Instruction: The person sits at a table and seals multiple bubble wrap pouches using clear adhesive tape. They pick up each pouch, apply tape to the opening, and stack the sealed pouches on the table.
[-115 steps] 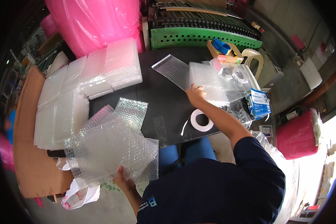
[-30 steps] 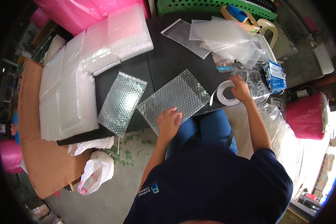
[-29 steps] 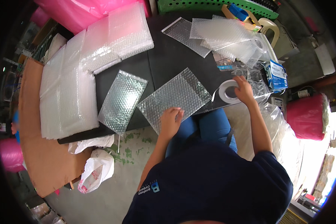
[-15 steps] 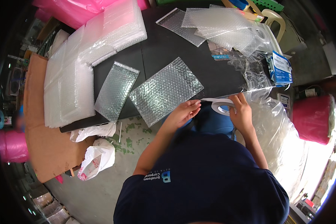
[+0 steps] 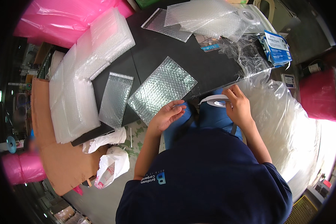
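My right hand (image 5: 238, 105) grips a roll of white tape (image 5: 215, 98) by its edge, held over my lap by the table's front edge. A short loose end of tape sticks out from the roll's left side. My left hand (image 5: 169, 115) is apart from the roll, its fingers loosely bent and spread, with nothing visible in them. Just beyond it lies a large clear bubble wrap pouch (image 5: 163, 86), overhanging the front edge of the black table (image 5: 209, 76). A smaller bubble wrap pouch (image 5: 116, 100) with a white strip along its top lies to its left.
Stacked bubble wrap pouches (image 5: 72, 100) line the table's left side. More loose pouches (image 5: 205, 16), another tape roll (image 5: 249, 15) and blue-and-white printed packs (image 5: 276, 48) lie at the back right. Clear plastic film (image 5: 280, 112) hangs at the right. White plastic bags (image 5: 114, 166) and cardboard (image 5: 59, 149) are at left.
My left hand has let go of the tape's end and drawn back to the left. The roll in my right hand has tilted flatter. The whole view has turned slightly.
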Available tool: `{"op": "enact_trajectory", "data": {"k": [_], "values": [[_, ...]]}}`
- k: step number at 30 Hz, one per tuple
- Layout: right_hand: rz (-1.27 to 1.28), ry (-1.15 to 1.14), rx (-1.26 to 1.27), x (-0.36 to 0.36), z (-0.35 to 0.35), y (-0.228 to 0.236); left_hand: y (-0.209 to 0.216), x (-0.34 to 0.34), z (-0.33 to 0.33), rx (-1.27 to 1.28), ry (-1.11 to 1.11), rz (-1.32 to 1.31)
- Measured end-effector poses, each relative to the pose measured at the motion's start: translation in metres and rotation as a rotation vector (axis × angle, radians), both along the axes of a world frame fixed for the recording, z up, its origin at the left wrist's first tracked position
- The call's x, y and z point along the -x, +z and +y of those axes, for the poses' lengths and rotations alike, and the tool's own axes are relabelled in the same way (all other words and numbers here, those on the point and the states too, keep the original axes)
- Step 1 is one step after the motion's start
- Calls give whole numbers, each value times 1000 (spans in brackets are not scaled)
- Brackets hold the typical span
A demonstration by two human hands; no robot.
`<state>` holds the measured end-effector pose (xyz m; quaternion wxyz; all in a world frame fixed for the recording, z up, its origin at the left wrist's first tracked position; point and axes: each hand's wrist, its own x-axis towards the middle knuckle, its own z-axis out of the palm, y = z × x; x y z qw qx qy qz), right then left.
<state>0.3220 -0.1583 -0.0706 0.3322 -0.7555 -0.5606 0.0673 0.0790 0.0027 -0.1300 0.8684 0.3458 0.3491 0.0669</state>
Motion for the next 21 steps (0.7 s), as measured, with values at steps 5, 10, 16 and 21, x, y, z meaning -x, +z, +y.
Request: {"op": "enact_trajectory", "data": {"k": [5, 10, 16, 21], "values": [[0, -13, -8, 3, -1, 7, -21, -20, -22, 203, -99, 134], [1, -30, -21, 10, 0, 8, -60, -45, -33, 691, 400, -23], [-8, 19, 58, 10, 2, 7, -41, -46, -13, 134, 412, 26], [-19, 138, 290, 22, 8, 3, -35, -67, 73, -1081, 347, 178]]}}
